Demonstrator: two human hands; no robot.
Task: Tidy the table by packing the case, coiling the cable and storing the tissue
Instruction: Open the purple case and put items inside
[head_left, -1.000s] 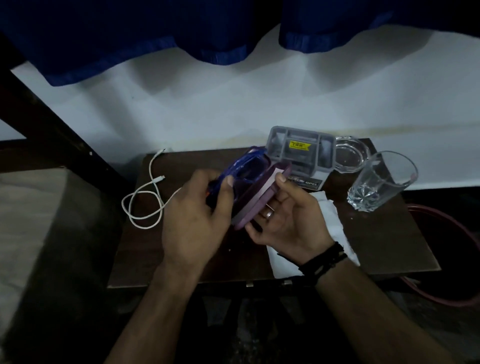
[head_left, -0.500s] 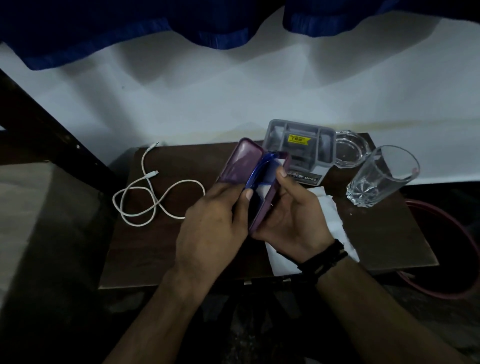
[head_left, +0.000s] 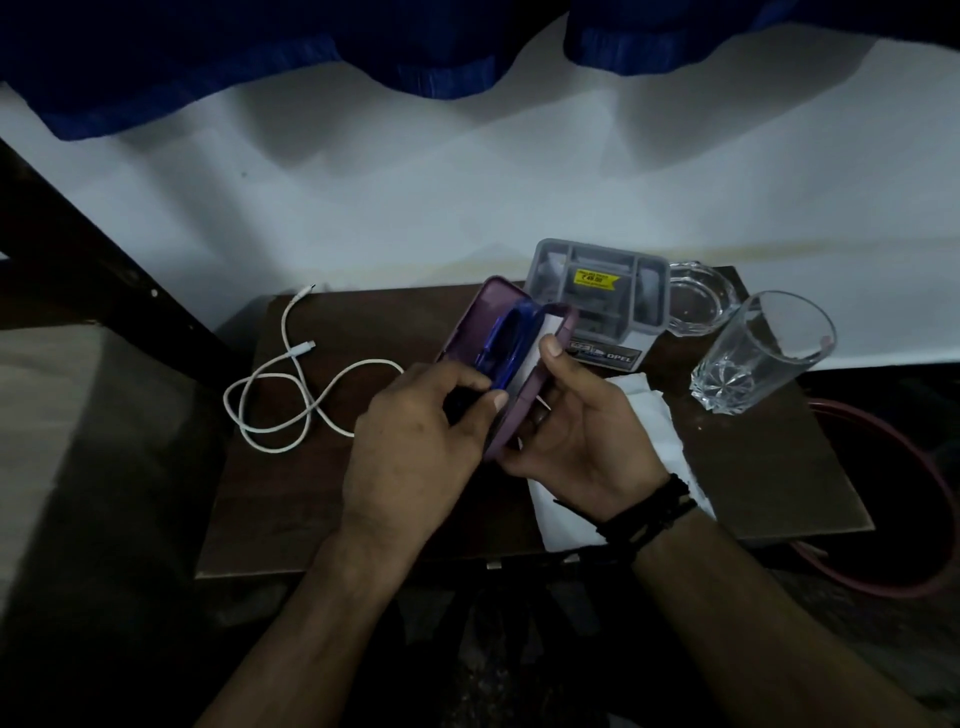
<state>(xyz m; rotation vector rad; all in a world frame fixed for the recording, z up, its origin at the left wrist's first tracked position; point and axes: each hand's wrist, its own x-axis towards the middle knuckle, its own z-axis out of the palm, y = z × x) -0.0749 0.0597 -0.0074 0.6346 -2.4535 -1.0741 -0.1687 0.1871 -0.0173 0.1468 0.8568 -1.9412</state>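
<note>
Case (head_left: 480, 317), purple and hinged like a clamshell, is being held half open above the table (head_left: 374, 499), between the two hands. Left hand (head_left: 410, 447) is sitting on the case's left side, its fingers curling over the near edge of the left shell and its thumb pressing toward the blue object (head_left: 506, 348) lying inside the case; so this grip is grasping the case. Right hand (head_left: 576, 426) is cupping the right shell from outside, thumb hooking over the rim and fingers wrapping beneath, so this grip too is clasping the case. A pale lining is showing inside the right shell, and the blue object is looking like folded glasses, though the dim light is making that hard to tell. White cable (head_left: 291, 395) is lying loosely looped on the table well to the left of the case, apart from both hands. White tissue (head_left: 649, 410) is lying flat on the table just right of the case, partly hidden under the right hand and wrist. Grey compartment tray (head_left: 597, 291) with a yellow sticker is standing just behind the case, a clear glass dish (head_left: 701, 301) is sitting further right, and a tumbler (head_left: 763, 353) is standing to the right of the case.
</note>
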